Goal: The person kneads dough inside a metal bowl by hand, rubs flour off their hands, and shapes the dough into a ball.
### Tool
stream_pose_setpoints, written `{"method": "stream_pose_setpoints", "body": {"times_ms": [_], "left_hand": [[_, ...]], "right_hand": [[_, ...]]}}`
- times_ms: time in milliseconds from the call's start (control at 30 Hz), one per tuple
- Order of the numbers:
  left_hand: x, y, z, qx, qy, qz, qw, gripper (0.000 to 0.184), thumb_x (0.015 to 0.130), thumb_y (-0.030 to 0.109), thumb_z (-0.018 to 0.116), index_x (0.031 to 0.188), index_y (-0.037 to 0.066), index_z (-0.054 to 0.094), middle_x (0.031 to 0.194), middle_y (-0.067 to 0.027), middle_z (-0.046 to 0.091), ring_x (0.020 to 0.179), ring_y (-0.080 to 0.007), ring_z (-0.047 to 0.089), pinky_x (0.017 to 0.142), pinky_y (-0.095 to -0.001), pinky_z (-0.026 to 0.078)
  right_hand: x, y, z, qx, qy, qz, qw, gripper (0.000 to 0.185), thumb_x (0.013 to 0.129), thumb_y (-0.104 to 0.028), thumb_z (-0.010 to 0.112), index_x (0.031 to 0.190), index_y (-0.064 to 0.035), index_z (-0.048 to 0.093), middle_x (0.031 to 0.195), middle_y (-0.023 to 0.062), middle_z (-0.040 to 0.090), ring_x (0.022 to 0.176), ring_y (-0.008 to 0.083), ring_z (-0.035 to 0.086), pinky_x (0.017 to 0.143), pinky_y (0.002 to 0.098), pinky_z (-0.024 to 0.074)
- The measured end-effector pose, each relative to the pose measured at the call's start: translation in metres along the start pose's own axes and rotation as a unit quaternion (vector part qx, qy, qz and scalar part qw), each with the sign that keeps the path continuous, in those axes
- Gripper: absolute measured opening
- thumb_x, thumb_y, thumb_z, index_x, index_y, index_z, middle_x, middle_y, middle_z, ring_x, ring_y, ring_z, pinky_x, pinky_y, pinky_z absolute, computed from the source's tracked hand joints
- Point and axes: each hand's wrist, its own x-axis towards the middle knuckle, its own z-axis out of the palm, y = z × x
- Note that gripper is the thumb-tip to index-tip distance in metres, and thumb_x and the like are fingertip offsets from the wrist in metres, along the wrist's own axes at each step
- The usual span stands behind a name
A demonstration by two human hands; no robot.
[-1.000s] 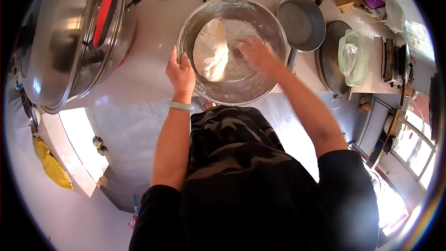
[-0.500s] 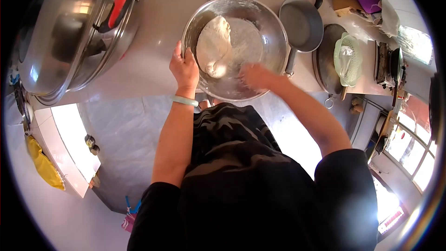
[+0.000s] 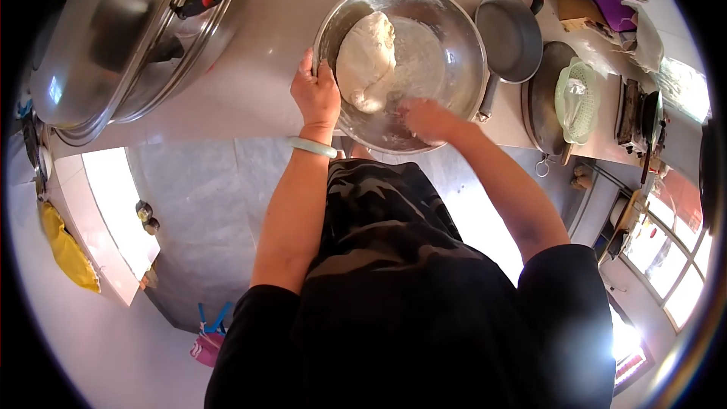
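Observation:
A large shiny metal bowl [image 3: 471, 68] sits at the counter's near edge. Inside, toward its left, lies a pale, oblong lump of dough [image 3: 365, 60], narrowing at its near end. Whitish flour residue coats the bowl's bottom and walls. My left hand [image 3: 316, 96], with a pale bangle at the wrist, grips the bowl's left rim, thumb up by the edge. Down in the near right part of the bowl is my right hand [image 3: 429, 120], close to the wall and just right of the dough's tip. Motion blur smears its fingers, so their pose is unclear.
Right of the bowl stands a grey saucepan [image 3: 509, 38]; beyond it are a round dark board [image 3: 542, 98] and a light green basket [image 3: 577, 102]. A big lidded steel pot [image 3: 113, 38] fills the left of the counter [image 3: 257, 98]. A black cable loop lies behind the bowl.
The whole view has shifted, so everything sits further right and higher. My right hand stays low in the bowl, slightly nearer its front wall. My left hand keeps its grip on the rim.

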Motion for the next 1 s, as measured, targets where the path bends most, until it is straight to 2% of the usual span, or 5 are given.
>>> {"method": "stream_pose_setpoints", "body": {"times_ms": [133,267,533,867,1000], "left_hand": [[-0.002,0.010,-0.005,0.034,-0.019,-0.041,0.998,0.035,0.092,0.008,0.057,0.123,-0.007,0.059,0.095,-0.0181,0.071,0.080,-0.0223,0.067,0.077,-0.0331,0.052],[0.002,-0.008,-0.002,0.013,-0.024,-0.009,1.000,0.036,0.092,0.008,0.056,0.123,-0.008,0.059,0.099,-0.0203,0.070,0.084,-0.0260,0.067,0.079,-0.0346,0.052],[0.001,0.002,-0.003,0.044,-0.021,-0.009,0.999,0.029,0.090,0.006,0.055,0.118,0.002,0.065,0.103,-0.0150,0.070,0.090,-0.0260,0.066,0.084,-0.0348,0.050],[0.000,0.008,-0.004,0.047,-0.022,0.000,0.999,0.031,0.090,0.008,0.057,0.119,-0.001,0.064,0.103,-0.0166,0.070,0.091,-0.0262,0.066,0.085,-0.0358,0.050],[0.000,0.003,-0.004,0.052,-0.038,-0.009,0.998,0.031,0.092,0.010,0.053,0.120,0.001,0.063,0.102,-0.0207,0.069,0.091,-0.0336,0.066,0.083,-0.0386,0.051]], "right_hand": [[-0.008,0.016,-0.053,-0.093,0.030,0.108,0.989,0.040,0.088,-0.036,0.058,0.107,-0.0027,0.068,0.118,0.0210,0.064,0.111,0.0376,0.062,0.093,0.0471,0.0501],[0.001,0.015,-0.001,-0.113,0.062,-0.043,0.991,0.031,0.082,-0.025,0.059,0.099,-0.0013,0.070,0.108,0.0215,0.067,0.103,0.0366,0.064,0.090,0.0440,0.0518],[-0.004,-0.011,-0.017,0.296,0.284,0.192,0.891,0.035,0.087,-0.012,0.048,0.116,-0.0043,0.066,0.108,0.0235,0.068,0.107,0.0356,0.064,0.098,0.0416,0.0483],[0.005,-0.004,-0.014,0.371,0.261,0.153,0.878,0.041,0.089,-0.018,0.049,0.128,-0.0114,0.059,0.122,0.0202,0.063,0.113,0.0405,0.060,0.099,0.0447,0.0473],[0.031,0.030,0.024,0.195,0.278,0.049,0.939,0.045,0.088,-0.016,0.049,0.133,-0.0104,0.054,0.122,0.0226,0.062,0.116,0.0405,0.058,0.100,0.0442,0.0465]]}}
